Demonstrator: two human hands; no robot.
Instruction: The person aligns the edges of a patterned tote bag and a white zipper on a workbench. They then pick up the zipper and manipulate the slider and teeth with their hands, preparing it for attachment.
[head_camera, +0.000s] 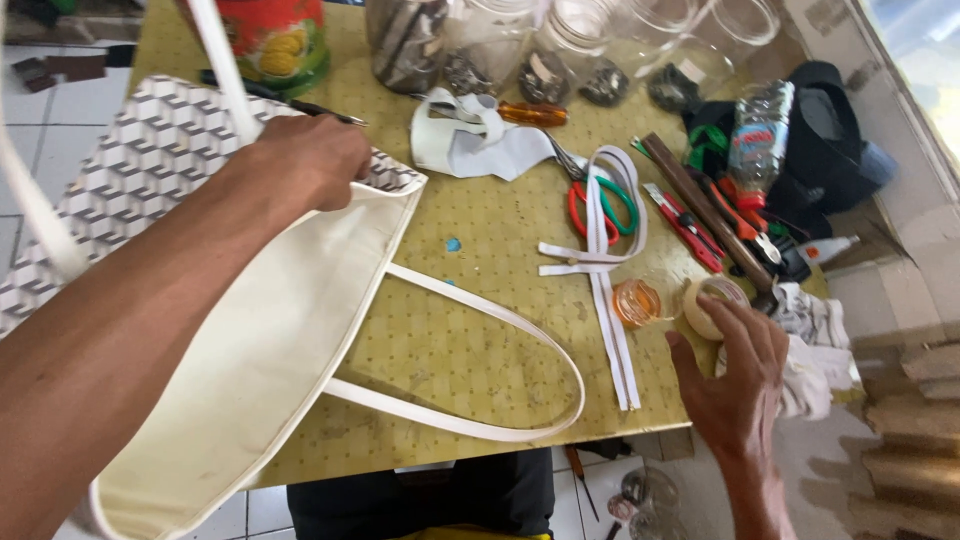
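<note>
Labels show on a red tin (278, 40) at the table's (470, 340) far edge and a clear bottle (758, 135) near its right edge. Left hand (305, 160), fingers clamped, grips the cream tote bag (270, 340) lying lengthwise across the left edge. Right hand (735, 375), fingers curled, holds a tape roll (708, 300) at the right edge.

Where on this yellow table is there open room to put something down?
Bare tabletop lies between the tote bag and the white zipper strip, and inside the bag's strap loop. The jars at the back and the tools above the right hand are crowded.
</note>
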